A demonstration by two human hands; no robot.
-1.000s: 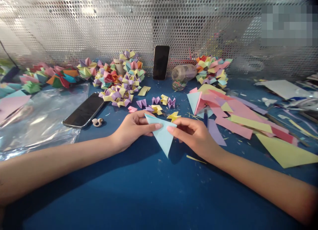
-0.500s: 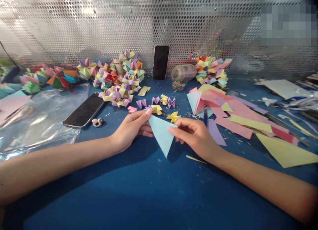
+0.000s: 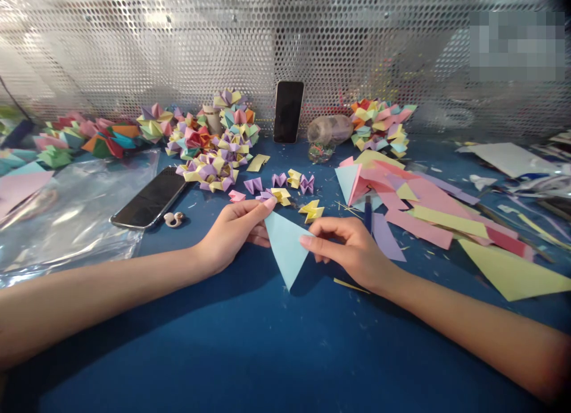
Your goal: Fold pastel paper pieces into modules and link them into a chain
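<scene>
Nearest is the blue table top (image 3: 250, 353), and above its middle part is the light blue paper triangle (image 3: 288, 246), held between the two hands. Its sharpest corner points down in the view, toward the person's body. The long axis goes from the upper edge to this corner, so it runs mostly near to far, with the near end only slightly to the right. The upper edge is not level: it slopes down from left to right. Whether the near corner touches the table, I cannot tell.

The left hand (image 3: 241, 228) is closed narrowly at the upper left corner, its thumb lying close along it. The right hand (image 3: 348, 246) pinches the right corner, with the thumb on the front face and the fingers bent behind. Beside the right wrist lies a thin yellow strip (image 3: 351, 285).

A little farther, a yellow folded piece (image 3: 311, 210) lies just beyond the paper. To the left are a small pale ornament (image 3: 173, 219) and a dark phone (image 3: 149, 199); to the right, a blue pen (image 3: 368, 213) and a heap of coloured paper (image 3: 437, 207).

Farthest, a second phone (image 3: 288, 112) stands upright before a perforated metal panel (image 3: 214, 50).
</scene>
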